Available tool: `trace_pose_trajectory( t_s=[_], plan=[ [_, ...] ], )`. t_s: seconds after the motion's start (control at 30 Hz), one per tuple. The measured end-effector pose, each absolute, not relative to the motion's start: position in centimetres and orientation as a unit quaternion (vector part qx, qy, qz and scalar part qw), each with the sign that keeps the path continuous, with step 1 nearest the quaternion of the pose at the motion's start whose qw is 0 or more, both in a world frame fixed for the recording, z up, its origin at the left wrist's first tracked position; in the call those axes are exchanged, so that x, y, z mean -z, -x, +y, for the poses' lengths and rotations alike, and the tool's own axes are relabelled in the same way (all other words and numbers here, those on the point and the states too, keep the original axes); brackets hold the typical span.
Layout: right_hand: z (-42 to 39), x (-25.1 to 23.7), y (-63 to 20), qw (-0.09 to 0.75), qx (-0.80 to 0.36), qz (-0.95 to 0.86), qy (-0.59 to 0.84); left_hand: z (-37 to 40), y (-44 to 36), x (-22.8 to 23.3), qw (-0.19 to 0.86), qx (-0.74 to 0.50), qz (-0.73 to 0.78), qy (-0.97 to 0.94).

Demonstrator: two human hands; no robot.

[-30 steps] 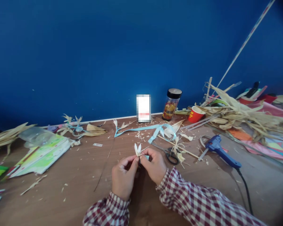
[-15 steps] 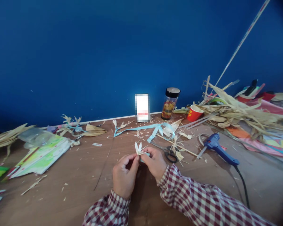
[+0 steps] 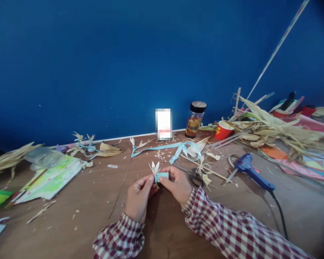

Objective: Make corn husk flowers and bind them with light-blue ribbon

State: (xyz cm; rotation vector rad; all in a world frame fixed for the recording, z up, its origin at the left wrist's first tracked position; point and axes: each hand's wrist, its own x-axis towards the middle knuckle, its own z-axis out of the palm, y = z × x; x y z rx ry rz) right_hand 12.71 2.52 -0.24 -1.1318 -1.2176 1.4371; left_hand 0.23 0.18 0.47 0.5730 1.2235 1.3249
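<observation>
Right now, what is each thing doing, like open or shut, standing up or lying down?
husk flower: pinched between both hands, petals up.
left hand: gripping the flower.
right hand: holding the blue ribbon piece at the flower.
jar: upright, lid on.
red cup: tipped over, open.
glue gun: lying down, cord attached.
scissors: lying flat.

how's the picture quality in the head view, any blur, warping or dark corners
Head view: the middle is fairly sharp, with the left hand and right hand pinching a small husk flower with a light blue ribbon piece; the table's edges bend and soften toward the frame sides, the lower right corner darkens, and a white box by the wall is pixelated.
</observation>
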Motion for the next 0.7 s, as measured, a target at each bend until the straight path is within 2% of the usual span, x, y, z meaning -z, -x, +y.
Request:
trace_pose_trajectory(
  t_s=[0.5, 0.7],
  plan=[
    [2.14, 0.06, -12.55, 0.456, -0.573, -0.504, 0.459, 0.04, -0.05, 0.43, 0.57, -0.527, 0.545, -0.317],
    [1.89, 0.12, -12.4, 0.478, -0.554, -0.481, 0.482, 0.05, -0.14, -0.4, 0.589, -0.576, 0.513, -0.24]
  ],
)
